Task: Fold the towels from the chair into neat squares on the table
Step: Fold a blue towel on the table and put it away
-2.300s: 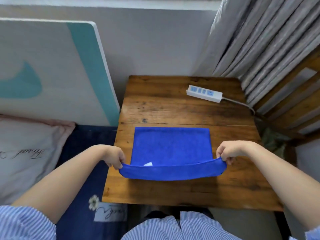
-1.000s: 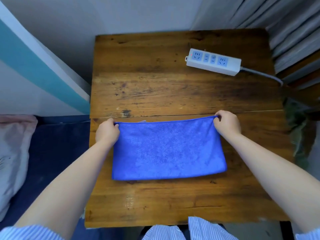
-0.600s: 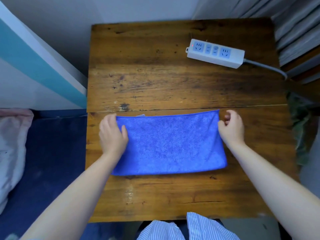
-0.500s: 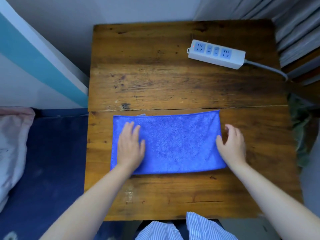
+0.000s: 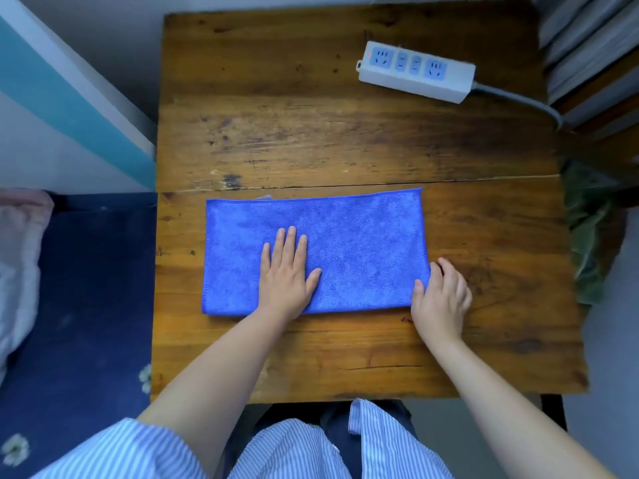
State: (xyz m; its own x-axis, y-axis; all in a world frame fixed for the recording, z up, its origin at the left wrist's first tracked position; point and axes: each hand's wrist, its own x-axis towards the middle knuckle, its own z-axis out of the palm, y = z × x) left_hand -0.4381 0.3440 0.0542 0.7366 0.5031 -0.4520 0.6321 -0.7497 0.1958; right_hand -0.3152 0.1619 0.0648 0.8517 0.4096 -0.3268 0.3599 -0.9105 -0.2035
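A blue towel (image 5: 345, 243), folded into a long rectangle, lies flat on the near half of the wooden table (image 5: 345, 140). My left hand (image 5: 287, 271) presses flat on its middle-left part with straight, spread fingers. My right hand (image 5: 441, 295) rests at the towel's near right corner. Its thumb lies on the cloth, and its loosely bent fingers sit on the wood along the right edge. A dark green cloth (image 5: 587, 236) lies on the chair to the right of the table, partly in shadow.
A white power strip (image 5: 416, 72) with a grey cable lies at the table's far right. A board with a teal stripe (image 5: 69, 108) leans at the left. Dark blue bedding (image 5: 86, 305) and a pale pillow (image 5: 17, 264) lie below it. Curtains hang at the far right.
I brought the towel's near edge up to the far edge, folding it in half, and let go. My left hand slid rightward over the towel; my right hand dropped to the near right corner.
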